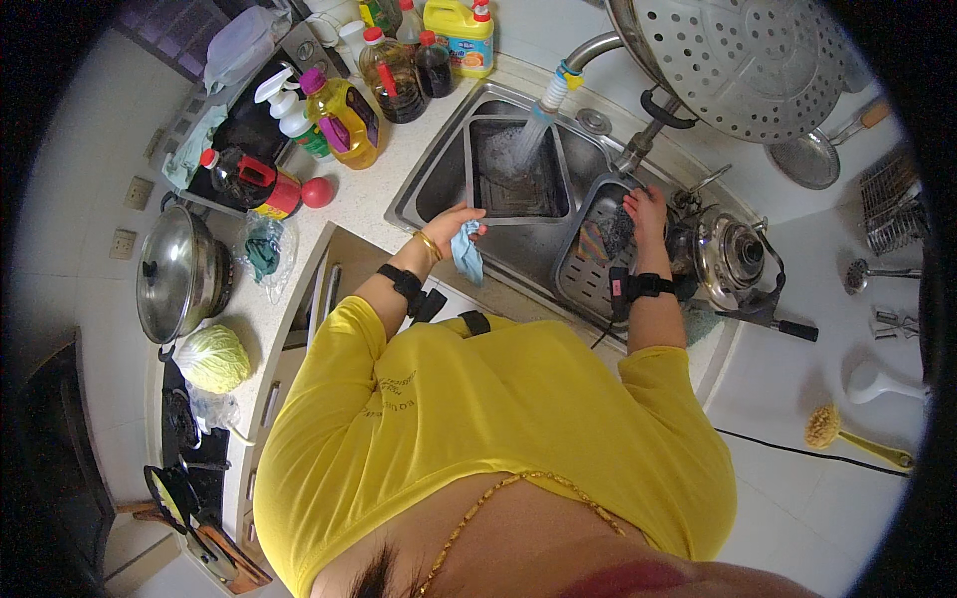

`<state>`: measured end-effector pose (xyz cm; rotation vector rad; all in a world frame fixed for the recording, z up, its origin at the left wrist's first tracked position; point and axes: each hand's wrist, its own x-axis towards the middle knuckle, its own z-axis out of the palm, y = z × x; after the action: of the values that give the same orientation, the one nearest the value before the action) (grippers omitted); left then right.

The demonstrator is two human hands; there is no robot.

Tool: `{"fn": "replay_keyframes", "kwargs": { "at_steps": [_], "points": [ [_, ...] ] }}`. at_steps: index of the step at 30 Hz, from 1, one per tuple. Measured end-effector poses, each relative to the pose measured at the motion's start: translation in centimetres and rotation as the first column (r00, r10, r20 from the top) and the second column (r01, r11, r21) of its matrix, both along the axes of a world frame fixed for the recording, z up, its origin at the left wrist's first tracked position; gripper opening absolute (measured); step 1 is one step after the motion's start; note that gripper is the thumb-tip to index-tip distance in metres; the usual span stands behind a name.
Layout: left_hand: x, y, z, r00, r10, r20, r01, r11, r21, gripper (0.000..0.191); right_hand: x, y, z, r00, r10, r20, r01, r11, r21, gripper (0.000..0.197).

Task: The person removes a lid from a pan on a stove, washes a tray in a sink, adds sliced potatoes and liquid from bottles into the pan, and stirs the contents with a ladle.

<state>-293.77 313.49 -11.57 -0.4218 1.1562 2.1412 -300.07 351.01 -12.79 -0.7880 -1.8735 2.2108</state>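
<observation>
My left hand (457, 226) grips a crumpled light blue cloth (467, 256) by the near left corner of a dark rectangular baking tray (519, 220). Whether the fingers also hold the tray's rim is hard to tell. The tray rests in the stainless steel sink (437, 179), and water (529, 140) runs into it from the faucet's hose end (553, 97). Over a slotted grey drain basket (579, 282) at the sink's right, my right hand (647, 213) has its fingers apart and looks bare. A dark mesh scourer (616, 224) and a striped sponge (592, 243) lie in that basket.
Bottles, including a cooking oil bottle (344, 123), and a yellow detergent jug (461, 37) line the left counter. A lidded pan (176, 273) and a cabbage (213, 359) stand farther left. A steel kettle (729, 254) and knife (777, 324) sit right; a perforated steamer plate (736, 63) looms above.
</observation>
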Motion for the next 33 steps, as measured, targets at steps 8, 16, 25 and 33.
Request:
{"fn": "replay_keyframes", "kwargs": {
  "at_steps": [8,16,25,33],
  "points": [
    [0.6,0.6,-2.0,0.994,0.105,0.027,-0.104,0.994,-0.019,0.024,-0.8,-0.3,-0.1,1.000,-0.013,0.014,0.013,0.999,0.030,0.059],
    [2.4,0.1,-1.5,0.996,0.083,-0.045,-0.084,0.996,-0.007,0.025,-1.8,-0.2,1.2,0.980,-0.175,-0.090,0.160,0.975,-0.156,0.074],
    [8.8,-3.6,2.0,0.986,0.156,-0.063,-0.154,0.987,0.049,0.029,-1.6,-4.6,2.4,0.976,-0.129,-0.176,0.140,0.989,0.053,0.064],
    [21.7,-12.1,6.9,0.943,0.287,-0.166,-0.278,0.957,0.078,0.031,13.7,-23.3,10.7,0.543,0.823,0.165,-0.808,0.566,-0.166,0.070]
  ]
}}
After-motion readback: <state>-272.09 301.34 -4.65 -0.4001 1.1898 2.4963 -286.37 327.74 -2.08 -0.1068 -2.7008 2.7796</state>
